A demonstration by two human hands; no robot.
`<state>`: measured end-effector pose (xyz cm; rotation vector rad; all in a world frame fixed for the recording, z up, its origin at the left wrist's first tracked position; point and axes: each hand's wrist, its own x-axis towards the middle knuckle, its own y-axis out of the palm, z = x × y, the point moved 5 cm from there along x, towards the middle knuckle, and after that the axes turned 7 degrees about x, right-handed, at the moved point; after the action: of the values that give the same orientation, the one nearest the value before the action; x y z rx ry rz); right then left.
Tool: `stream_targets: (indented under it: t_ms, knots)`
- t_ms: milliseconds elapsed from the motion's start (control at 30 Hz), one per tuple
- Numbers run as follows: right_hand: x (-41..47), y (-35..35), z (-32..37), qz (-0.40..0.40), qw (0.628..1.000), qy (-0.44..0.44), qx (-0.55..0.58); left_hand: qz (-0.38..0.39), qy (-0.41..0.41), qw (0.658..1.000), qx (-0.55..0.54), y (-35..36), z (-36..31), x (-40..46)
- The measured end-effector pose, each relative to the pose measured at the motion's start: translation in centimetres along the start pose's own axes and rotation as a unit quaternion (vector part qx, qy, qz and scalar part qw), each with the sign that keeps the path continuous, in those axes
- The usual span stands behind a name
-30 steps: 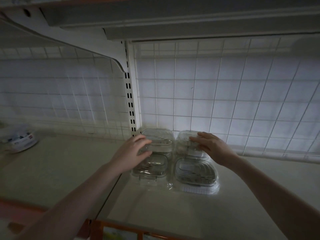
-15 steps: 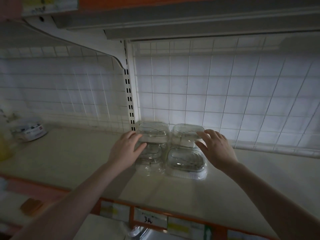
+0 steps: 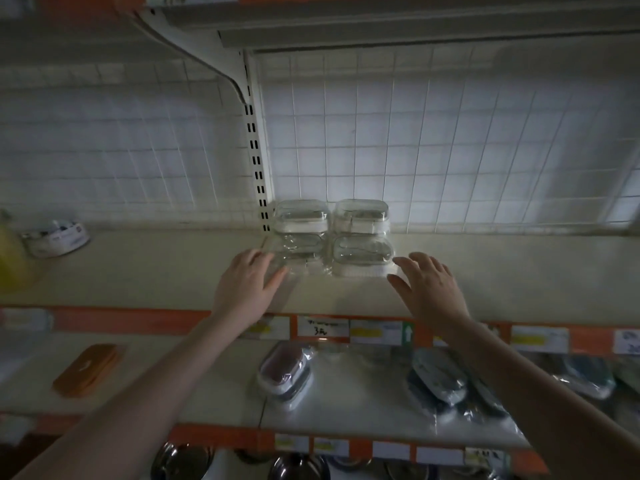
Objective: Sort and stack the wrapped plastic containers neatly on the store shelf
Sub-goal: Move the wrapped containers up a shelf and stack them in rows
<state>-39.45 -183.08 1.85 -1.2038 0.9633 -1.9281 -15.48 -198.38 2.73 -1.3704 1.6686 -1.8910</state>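
Four clear wrapped containers (image 3: 332,237) in a two-by-two block against the wire grid back (image 3: 450,150) of the shelf (image 3: 156,271), glossy film, rounded-rectangle lids, long sides running left to right. Just on the far side of both hands: left hand (image 3: 246,289) flat, fingers straight, at the block's near-left corner, seemingly touching the wrap; right hand (image 3: 429,289) spread, holding nothing, just beside the near-right corner. Below, more wrapped tubs (image 3: 285,375).
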Motion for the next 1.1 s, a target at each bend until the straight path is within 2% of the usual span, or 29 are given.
stream_targets:
  t_ms: [300, 533, 867, 1000, 1100]
  knots:
    - [-10.2, -0.4, 3.2, -0.025, 0.999, 0.007, 0.024, -0.005, 0.003, 0.999, -0.046, -1.0, 1.1, -9.4]
    - [-15.3, 2.4, 2.2, -0.035, 0.999, 0.015, 0.03, 0.015, -0.017, 0.998, -0.058, 0.5, 1.8, -14.6]
    - [-17.4, 6.9, -1.4, 0.011, 0.998, 0.045, 0.034, 0.089, -0.062, 0.993, -0.049, 6.3, 0.2, -17.3]
    - [-17.6, 9.2, -3.2, 0.029, 0.999, 0.032, 0.031, 0.131, -0.068, 0.988, -0.041, 8.8, -0.8, -17.5]
    - [-17.7, 10.8, -4.0, 0.029, 0.999, 0.02, 0.036, 0.135, -0.07, 0.988, -0.039, 11.1, -0.6, -17.3]
